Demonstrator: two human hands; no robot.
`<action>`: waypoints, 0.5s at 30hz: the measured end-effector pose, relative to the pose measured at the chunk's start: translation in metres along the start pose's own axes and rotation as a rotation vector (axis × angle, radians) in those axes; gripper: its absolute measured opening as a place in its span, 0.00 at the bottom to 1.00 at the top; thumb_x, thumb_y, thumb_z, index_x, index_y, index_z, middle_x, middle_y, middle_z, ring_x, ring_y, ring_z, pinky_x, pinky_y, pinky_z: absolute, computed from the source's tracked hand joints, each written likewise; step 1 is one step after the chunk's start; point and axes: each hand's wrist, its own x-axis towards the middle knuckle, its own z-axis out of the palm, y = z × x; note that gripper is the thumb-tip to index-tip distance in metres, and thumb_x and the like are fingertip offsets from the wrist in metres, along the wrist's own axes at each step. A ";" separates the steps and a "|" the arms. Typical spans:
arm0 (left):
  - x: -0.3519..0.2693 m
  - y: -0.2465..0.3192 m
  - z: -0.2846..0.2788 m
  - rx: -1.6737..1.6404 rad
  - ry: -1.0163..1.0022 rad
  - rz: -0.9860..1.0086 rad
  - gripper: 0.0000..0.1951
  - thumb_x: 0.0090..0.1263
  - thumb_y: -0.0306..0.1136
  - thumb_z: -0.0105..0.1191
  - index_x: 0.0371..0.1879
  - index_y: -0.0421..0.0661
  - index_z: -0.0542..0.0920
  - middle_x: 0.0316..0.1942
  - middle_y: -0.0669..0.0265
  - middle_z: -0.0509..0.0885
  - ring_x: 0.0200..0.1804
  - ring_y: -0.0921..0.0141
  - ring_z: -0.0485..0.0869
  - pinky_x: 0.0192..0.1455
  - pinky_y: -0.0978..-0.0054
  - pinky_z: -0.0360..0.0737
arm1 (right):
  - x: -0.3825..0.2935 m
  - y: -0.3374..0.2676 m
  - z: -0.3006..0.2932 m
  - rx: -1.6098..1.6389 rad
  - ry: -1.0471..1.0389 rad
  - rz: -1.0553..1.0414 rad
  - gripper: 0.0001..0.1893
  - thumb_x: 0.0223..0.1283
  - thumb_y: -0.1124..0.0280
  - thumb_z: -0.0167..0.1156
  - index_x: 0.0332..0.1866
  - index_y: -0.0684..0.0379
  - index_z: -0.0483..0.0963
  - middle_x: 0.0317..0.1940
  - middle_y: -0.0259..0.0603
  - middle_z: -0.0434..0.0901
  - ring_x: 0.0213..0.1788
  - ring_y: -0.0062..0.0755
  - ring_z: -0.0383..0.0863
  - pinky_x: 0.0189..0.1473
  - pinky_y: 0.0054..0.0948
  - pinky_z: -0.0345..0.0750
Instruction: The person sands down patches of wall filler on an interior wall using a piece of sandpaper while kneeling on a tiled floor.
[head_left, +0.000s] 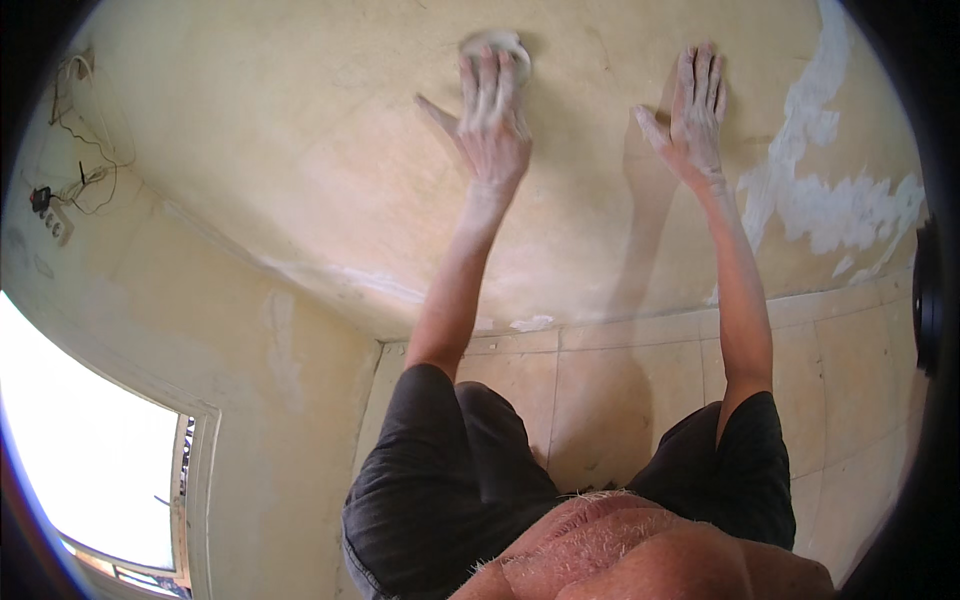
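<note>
My left hand presses a pale, roundish pad against the yellowish plastered wall. Its fingers lie over the pad and its thumb sticks out to the left. The pad is partly hidden under the fingers and slightly blurred, so its exact kind cannot be told. Farther right, my right hand rests flat on the same wall with the thumb spread and nothing held. Whitish dust covers both hands. To the right of my right hand, white filler patches show on the wall.
A power strip, a black plug and loose cables hang at the upper left. A bright window with a pale frame is at the lower left. Large tiles meet the wall below my hands. A dark round object stands at the right edge.
</note>
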 end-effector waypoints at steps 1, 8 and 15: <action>0.020 -0.008 -0.004 0.037 -0.062 -0.031 0.24 0.78 0.33 0.41 0.73 0.53 0.72 0.75 0.65 0.69 0.79 0.58 0.61 0.70 0.21 0.26 | 0.000 0.000 -0.001 -0.002 -0.002 0.004 0.55 0.61 0.49 0.66 0.82 0.65 0.40 0.82 0.60 0.37 0.83 0.63 0.33 0.79 0.57 0.38; 0.156 -0.059 -0.007 0.075 0.172 -0.112 0.25 0.81 0.35 0.36 0.76 0.52 0.65 0.78 0.62 0.64 0.81 0.59 0.58 0.74 0.25 0.35 | 0.002 -0.002 -0.001 0.000 -0.005 -0.014 0.55 0.61 0.50 0.66 0.82 0.65 0.41 0.82 0.59 0.37 0.83 0.63 0.34 0.79 0.57 0.38; 0.012 -0.040 -0.023 0.108 -0.125 -0.161 0.24 0.77 0.35 0.43 0.73 0.54 0.72 0.75 0.63 0.70 0.79 0.59 0.62 0.71 0.21 0.29 | -0.002 -0.002 -0.003 0.012 0.024 -0.032 0.54 0.61 0.48 0.66 0.82 0.65 0.42 0.82 0.60 0.39 0.83 0.65 0.35 0.79 0.58 0.38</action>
